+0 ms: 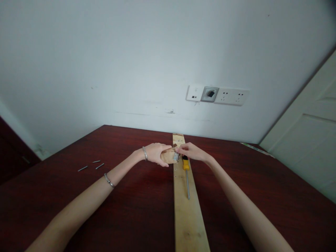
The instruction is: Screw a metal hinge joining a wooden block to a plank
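Observation:
A long, pale wooden board (187, 217) runs away from me across the table. My left hand (156, 153) grips a small wooden block (166, 157) at the board's left edge, thumb on the near side and fingers on the far side. A small silver metal plate, perhaps a hinge (176, 156), lies against the block's right part. At the plate's upper end the fingertips of my right hand (191, 151) are pinched together; whatever is between them is too small to make out. Just below that hand, a screwdriver (186, 165) with a yellow and black handle lies on the board, its shaft towards me.
Several loose screws or nails (99, 166) lie on the dark red table (126, 217) at the left. The white wall (131, 70) behind carries sockets (232, 97). A flat, pale strip (256, 149) lies at the table's far right edge, near a white door (312, 129).

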Demonstrator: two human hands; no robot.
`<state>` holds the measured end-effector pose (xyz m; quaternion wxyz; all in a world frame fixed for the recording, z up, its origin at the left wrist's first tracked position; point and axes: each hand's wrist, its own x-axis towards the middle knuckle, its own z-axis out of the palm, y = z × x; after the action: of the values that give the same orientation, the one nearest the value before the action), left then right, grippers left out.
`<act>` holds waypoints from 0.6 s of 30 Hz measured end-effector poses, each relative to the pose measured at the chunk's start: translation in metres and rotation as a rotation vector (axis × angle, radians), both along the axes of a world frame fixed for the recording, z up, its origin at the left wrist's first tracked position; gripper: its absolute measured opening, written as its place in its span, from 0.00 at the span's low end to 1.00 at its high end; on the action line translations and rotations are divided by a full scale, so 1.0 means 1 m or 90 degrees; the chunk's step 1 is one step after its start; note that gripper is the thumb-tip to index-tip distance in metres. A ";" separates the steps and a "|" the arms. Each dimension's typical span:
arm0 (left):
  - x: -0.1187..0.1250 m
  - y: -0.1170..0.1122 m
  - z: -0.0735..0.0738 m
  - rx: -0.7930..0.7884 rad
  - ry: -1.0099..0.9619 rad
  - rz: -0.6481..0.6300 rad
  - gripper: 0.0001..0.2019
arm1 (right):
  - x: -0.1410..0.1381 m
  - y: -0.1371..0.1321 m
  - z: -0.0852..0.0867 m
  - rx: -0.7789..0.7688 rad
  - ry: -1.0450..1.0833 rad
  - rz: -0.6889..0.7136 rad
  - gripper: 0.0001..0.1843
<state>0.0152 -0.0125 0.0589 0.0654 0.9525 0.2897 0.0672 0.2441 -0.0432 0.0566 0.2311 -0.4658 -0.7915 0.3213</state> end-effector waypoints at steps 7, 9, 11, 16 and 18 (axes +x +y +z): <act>0.002 -0.002 0.001 0.027 0.069 0.044 0.42 | -0.006 -0.001 -0.001 -0.083 0.032 0.002 0.20; 0.002 -0.003 0.001 0.024 0.074 0.044 0.42 | -0.008 -0.003 0.001 -0.078 0.033 -0.006 0.19; 0.002 -0.003 0.001 0.019 0.073 0.042 0.43 | -0.010 -0.005 0.005 -0.071 0.036 -0.012 0.19; 0.001 -0.002 0.003 0.011 0.049 0.024 0.46 | -0.012 -0.010 0.012 -0.060 0.046 -0.018 0.20; 0.001 -0.002 0.004 0.009 0.038 0.012 0.46 | -0.013 -0.012 0.015 -0.063 0.055 -0.017 0.21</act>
<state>0.0157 -0.0147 0.0628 0.0493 0.9517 0.3003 0.0416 0.2314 -0.0547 0.0716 0.2459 -0.4732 -0.7575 0.3767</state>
